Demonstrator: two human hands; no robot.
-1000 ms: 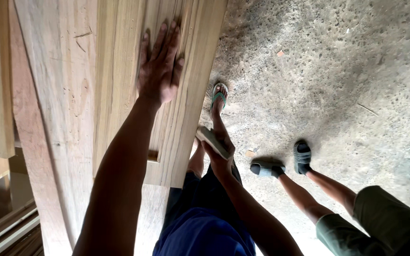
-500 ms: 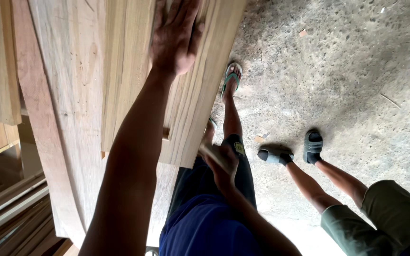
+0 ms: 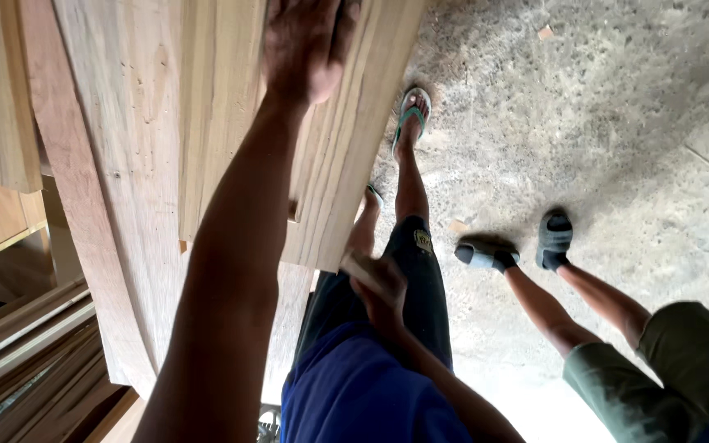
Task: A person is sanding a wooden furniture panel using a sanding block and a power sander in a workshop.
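Holding low by your thigh, your right hand [image 3: 381, 283] is closing its fingers around a small pale block [image 3: 354, 264]; the grip looks wrapped tight, though the fingertips are hidden. Just above and to the left of those fingers, the near end of the stacked planks [image 3: 231, 148] is hanging, its long axis running away from you toward the top of the view. Further out, your left hand [image 3: 305, 45] is pressing flat on the top board, fingers spread and grasping nothing; the tips are cut off by the frame edge. That hand is the nearer one to the stack. No containers are showing. Beyond, on the concrete floor [image 3: 617, 123], another person's sandalled feet [image 3: 519, 246] are standing to your right.
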